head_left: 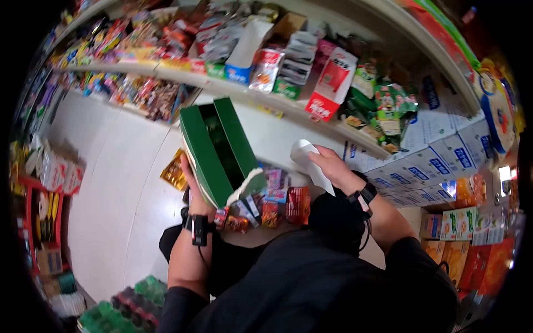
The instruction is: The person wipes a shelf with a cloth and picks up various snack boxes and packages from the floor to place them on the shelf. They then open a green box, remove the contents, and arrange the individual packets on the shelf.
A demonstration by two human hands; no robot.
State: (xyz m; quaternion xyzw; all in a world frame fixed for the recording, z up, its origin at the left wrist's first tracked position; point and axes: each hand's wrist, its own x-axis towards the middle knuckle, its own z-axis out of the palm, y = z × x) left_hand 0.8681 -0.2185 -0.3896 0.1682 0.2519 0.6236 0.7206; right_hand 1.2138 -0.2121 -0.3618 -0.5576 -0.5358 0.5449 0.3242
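Note:
My left hand is closed on the lower left side of a green cardboard box, which is tilted. A long opening runs along the box, its inside dark, and its near end has a ragged pale torn edge. In my right hand is a white piece of card, pinched between thumb and fingers, apart from the box. Below the box, small colourful packets and a red pack lie by my legs. A gold packet shows on the floor just left of my left hand.
A shelf full of snack packets and display boxes curves ahead of me. Blue and white cartons are stacked to the right, with more boxes beside them. Green-topped bottle packs stand at lower left, near a red rack.

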